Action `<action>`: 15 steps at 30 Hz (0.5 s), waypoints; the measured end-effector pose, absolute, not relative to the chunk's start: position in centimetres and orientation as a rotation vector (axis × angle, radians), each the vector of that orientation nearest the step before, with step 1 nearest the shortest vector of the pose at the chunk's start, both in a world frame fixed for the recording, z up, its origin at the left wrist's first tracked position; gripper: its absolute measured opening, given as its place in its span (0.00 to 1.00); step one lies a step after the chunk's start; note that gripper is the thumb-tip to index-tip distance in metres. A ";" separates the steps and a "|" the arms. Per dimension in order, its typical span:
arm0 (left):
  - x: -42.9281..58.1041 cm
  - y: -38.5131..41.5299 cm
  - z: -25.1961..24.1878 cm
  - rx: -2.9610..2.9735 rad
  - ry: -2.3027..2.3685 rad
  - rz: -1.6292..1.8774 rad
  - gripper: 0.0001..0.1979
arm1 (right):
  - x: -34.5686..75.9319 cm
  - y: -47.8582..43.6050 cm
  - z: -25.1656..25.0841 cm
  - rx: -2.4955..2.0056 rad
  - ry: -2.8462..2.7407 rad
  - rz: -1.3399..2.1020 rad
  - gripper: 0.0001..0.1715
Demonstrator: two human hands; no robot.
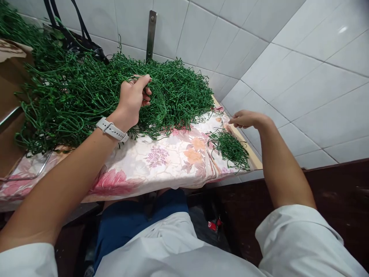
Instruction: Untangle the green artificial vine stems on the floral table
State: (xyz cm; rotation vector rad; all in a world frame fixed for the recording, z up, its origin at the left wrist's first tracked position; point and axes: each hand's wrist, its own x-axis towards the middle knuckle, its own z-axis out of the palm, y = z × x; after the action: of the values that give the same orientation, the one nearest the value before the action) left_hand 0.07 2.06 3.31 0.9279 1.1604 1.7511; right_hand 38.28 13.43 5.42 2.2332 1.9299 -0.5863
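Floral cloth (184, 171) beneath large green heap (86, 92). Left hand (134, 94): over heap, fingers curled, hold unclear. Right hand (248, 118): right of heap, near small green pile (230, 149), fingers narrowed, hold unclear. Advisable: gentle, untangling pulls.

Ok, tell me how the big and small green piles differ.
The big pile spreads along the wall; the small pile is a compact clump near the floral cloth's right edge. The left hand is at the big pile, the right hand by the small pile. Both are thin green stems.
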 end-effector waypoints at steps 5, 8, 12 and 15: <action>0.2 2.1 3.3 0.927 1.156 1.741 0.09 | 37.7 14.0 3.5 2.107 1.846 -0.724 0.24; 0.2 2.1 3.1 0.949 1.151 1.747 0.08 | 37.8 14.3 2.4 2.137 1.868 -0.736 0.24; 0.1 2.2 3.0 0.955 1.176 1.730 0.08 | 39.6 14.5 2.5 2.163 2.013 -0.836 0.25; 0.0 2.4 2.8 0.987 1.190 1.716 0.08 | 41.8 14.5 3.1 2.103 2.373 -0.971 0.28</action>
State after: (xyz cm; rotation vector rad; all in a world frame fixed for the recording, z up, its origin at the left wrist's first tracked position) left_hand -0.04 2.40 2.81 0.9872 1.1895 1.7163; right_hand 41.83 14.54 3.12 2.1032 2.3726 -0.9710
